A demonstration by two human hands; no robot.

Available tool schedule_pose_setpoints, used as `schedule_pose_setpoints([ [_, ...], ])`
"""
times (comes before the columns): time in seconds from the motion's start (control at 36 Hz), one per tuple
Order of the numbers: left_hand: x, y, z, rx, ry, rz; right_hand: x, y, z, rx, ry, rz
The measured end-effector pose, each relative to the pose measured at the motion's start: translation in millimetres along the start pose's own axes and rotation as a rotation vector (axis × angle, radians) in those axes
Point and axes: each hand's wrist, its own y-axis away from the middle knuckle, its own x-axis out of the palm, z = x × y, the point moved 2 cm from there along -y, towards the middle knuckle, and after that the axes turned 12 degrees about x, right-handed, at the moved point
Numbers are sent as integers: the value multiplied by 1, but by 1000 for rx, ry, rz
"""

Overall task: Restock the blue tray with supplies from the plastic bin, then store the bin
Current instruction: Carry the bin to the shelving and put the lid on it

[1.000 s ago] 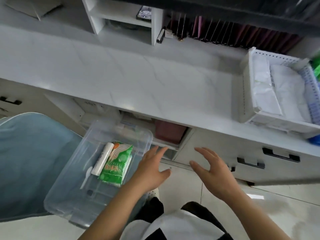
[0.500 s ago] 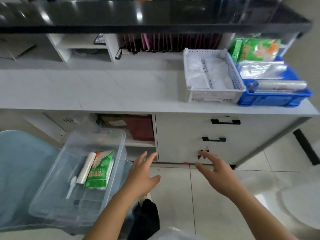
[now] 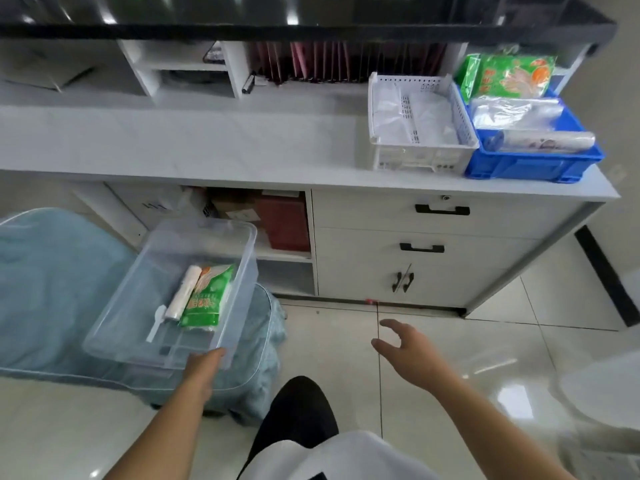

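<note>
the left hand (image 3: 204, 367), hovering with spread fingers beside the plastic bin (image 3: 246, 268) a moment ago, is now gripping its near corner, fingers curling round the rim. the right hand (image 3: 408, 355) is still hanging over the floor, fingers spread, holding nothing. a green packet (image 3: 204, 299) is lying just beyond the left fingers; the blue tray (image 3: 533, 164) is sitting on the counter (image 3: 207, 147), well beyond the right fingers. the bin is likely about to be lifted towards it.
</note>
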Motion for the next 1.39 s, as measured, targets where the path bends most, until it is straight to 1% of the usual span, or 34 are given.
schedule_pose_setpoints([
  [0.08, -21, -9, 27, -196, 172, 20, 25, 6, -11, 59, 11, 37],
  [0.14, -27, -17, 35, -282, 309, -3, 40, 11, -15, 90, 15, 45],
  [0.22, -30, -41, 39, -280, 501, -28, 57, 17, -17, 125, -4, 63],
  [0.31, -33, -53, 37, -302, 655, -47, 71, 27, -20, 204, -27, 89],
  [0.42, -44, -64, 38, -320, 797, -78, 94, 36, -11, 263, -17, 106],
  [0.58, -51, -78, 56, -313, 962, -39, 131, 21, 29, 271, -9, 137],
  [0.67, -68, -65, 60, -291, 950, -60, 151, 11, 60, 257, 19, 176],
  [0.78, -101, -46, 75, -242, 948, -82, 178, -16, 117, 185, 116, 222],
  [0.86, -126, -34, 83, -230, 977, -150, 199, -46, 168, 143, 112, 232],
  [0.92, -142, -25, 87, -215, 954, -182, 211, -68, 200, 144, 63, 222],
  [1.0, -167, -18, 97, -186, 837, -229, 231, -101, 242, 109, 57, 176],
  [1.06, -184, -12, 111, -241, 834, -306, 243, -117, 267, 86, 61, 146],
  [1.11, -199, -6, 129, -275, 799, -344, 255, -129, 290, 72, 84, 117],
  [1.17, -213, -1, 151, -292, 762, -356, 268, -139, 308, 45, 126, 97],
  [1.25, -234, 0, 176, -318, 733, -350, 290, -148, 327, 43, 219, 113],
  [1.31, -246, -2, 189, -318, 714, -316, 302, -151, 334, 71, 236, 140],
  [1.39, -260, -5, 202, -332, 583, -300, 317, -155, 335, 126, 203, 226],
])
